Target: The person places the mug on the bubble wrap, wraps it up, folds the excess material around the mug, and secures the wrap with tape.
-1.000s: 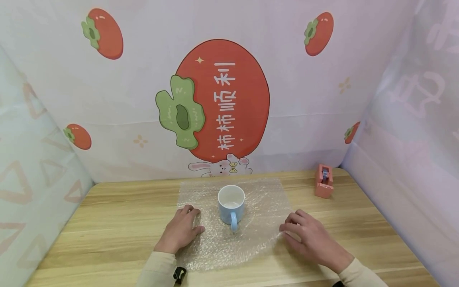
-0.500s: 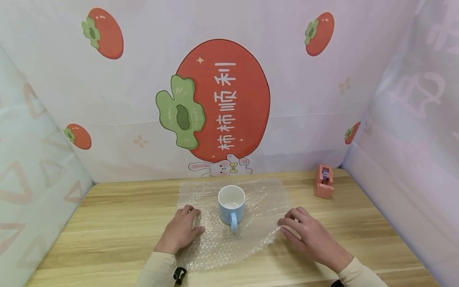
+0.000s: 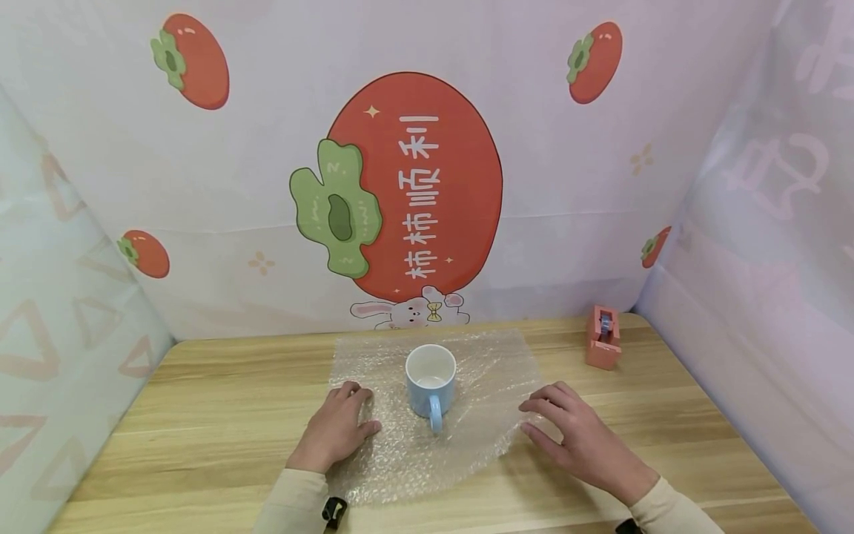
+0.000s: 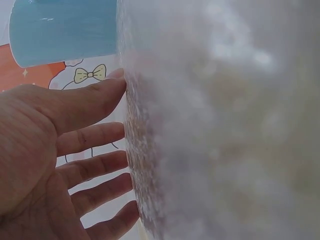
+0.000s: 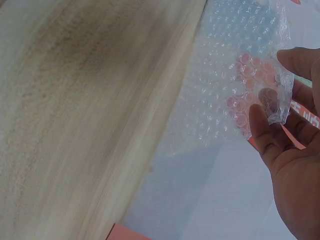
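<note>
A light blue mug [image 3: 431, 386], white inside, stands upright on a sheet of bubble wrap [image 3: 400, 460], its handle facing me. My left hand [image 3: 336, 426] rests on the sheet's left side; in the left wrist view its spread, nearly straight fingertips [image 4: 107, 132] touch the wrap. Around the raised right edge of the sheet is my right hand [image 3: 570, 437], thumb and fingers apart. The right wrist view shows the bubble wrap [image 5: 215, 95] reaching into the gap between thumb and fingers, some fingers showing through it.
A salmon-pink tape dispenser [image 3: 603, 337] with a roll of clear tape stands at the back right of the wooden table [image 3: 227, 400]. Fabric walls [image 3: 567, 245] printed with persimmons enclose the back and sides.
My right hand pinched the wrap's right edge and shifted it slightly left; now its thumb and fingers have spread apart. My left hand and the mug have stayed in place.
</note>
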A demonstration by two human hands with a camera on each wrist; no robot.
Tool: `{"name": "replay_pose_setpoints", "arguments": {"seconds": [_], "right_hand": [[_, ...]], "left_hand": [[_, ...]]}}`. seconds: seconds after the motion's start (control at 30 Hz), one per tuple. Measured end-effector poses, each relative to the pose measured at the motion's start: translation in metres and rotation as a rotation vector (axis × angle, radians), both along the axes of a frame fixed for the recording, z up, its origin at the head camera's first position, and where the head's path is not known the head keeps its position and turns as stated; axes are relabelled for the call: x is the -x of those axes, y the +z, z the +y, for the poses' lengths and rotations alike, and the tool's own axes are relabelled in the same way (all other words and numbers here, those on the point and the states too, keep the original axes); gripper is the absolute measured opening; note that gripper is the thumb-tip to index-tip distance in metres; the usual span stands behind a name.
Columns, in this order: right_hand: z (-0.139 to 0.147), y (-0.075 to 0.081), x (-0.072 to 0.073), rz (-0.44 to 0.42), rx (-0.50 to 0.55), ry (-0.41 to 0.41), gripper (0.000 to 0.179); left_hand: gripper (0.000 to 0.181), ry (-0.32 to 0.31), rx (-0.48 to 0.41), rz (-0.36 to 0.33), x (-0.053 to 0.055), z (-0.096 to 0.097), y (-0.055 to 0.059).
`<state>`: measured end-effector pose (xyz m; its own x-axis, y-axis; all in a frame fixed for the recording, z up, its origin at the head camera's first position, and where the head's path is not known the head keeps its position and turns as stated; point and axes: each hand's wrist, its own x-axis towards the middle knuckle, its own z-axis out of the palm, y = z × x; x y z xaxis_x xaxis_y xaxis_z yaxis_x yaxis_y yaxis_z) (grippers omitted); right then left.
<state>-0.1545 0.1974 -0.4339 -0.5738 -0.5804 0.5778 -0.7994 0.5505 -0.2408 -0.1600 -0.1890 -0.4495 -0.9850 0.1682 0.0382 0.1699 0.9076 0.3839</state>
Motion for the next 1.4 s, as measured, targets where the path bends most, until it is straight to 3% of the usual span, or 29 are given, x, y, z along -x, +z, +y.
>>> {"name": "replay_pose_setpoints", "arguments": {"seconds": [0.13,0.27,0.53,0.73,0.9,1.03,1.17,1.4], "right_hand": [[0.001,0.002,0.001,0.026,0.013,0.015,0.027],[0.001,0.003,0.001,0.053,0.029,0.059,0.044],[0.004,0.006,0.0,0.003,0.007,0.092,0.062],[0.004,0.009,0.002,0.005,0.02,0.094,0.055],[0.002,0.011,0.004,-0.011,0.046,0.073,0.022],[0.0,0.013,0.007,-0.014,0.073,0.082,0.015],[-0.004,0.016,0.01,0.0,0.11,0.081,0.045],[-0.012,0.022,0.018,0.002,0.156,0.068,0.04]], "left_hand": [[0.049,0.003,-0.002,-0.003,0.0,0.0,0.0],[0.049,0.003,-0.003,-0.002,0.001,0.0,0.0],[0.049,0.009,-0.009,-0.01,0.0,0.0,-0.002],[0.05,0.007,-0.009,-0.005,0.001,0.0,-0.002],[0.049,0.008,-0.009,-0.014,0.001,0.0,-0.002],[0.049,0.009,-0.007,-0.023,0.001,0.0,-0.001],[0.05,0.01,-0.006,-0.027,0.0,0.0,-0.001],[0.05,0.012,-0.004,-0.023,0.0,0.001,-0.001]]}}
